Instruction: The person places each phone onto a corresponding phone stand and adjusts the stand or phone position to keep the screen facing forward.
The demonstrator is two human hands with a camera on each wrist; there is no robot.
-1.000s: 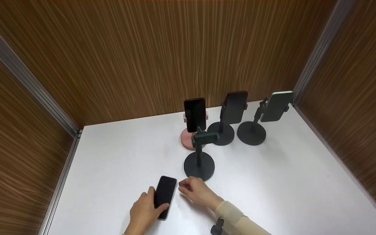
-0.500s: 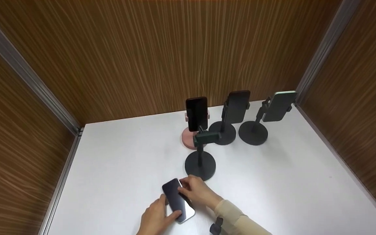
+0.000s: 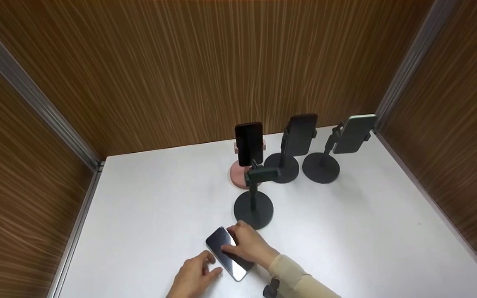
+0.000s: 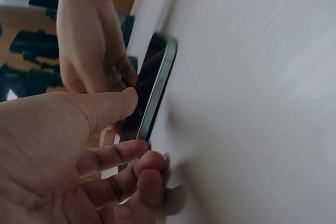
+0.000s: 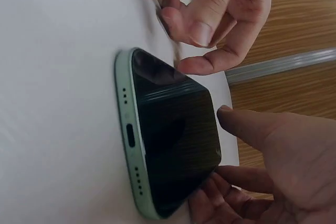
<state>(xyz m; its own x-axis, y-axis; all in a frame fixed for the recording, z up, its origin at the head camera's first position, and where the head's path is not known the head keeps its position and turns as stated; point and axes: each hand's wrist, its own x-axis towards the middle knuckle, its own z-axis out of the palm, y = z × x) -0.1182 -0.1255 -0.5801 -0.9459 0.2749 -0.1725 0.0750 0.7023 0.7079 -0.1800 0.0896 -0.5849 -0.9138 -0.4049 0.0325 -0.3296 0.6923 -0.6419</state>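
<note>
A smartphone point(image 3: 230, 262) with a dark, shiny screen lies slanted on the white table, screen up. Its pale green edge point(image 5: 135, 145) shows a charging port in the right wrist view. My right hand point(image 3: 251, 245) grips the phone from the right, thumb over the screen and fingers at the long edge. On the other side, my left hand point(image 3: 191, 274) is just off the left edge, thumb and fingers spread loosely around nothing. Right behind the phone stands a black phone stand point(image 3: 253, 209), its clamp point(image 3: 262, 174) holding nothing.
Farther back, a pink stand point(image 3: 238, 175) bears a black phone point(image 3: 249, 142). To its right, two black stands bear a dark phone point(image 3: 301, 134) and a green-edged phone point(image 3: 354, 134). Wood-grain panels point(image 3: 180, 74) wall in the white table point(image 3: 151, 198).
The phone has turned, its top swinging left and its lower end right. My right hand has moved onto it, and my left hand has let go and drawn slightly away.
</note>
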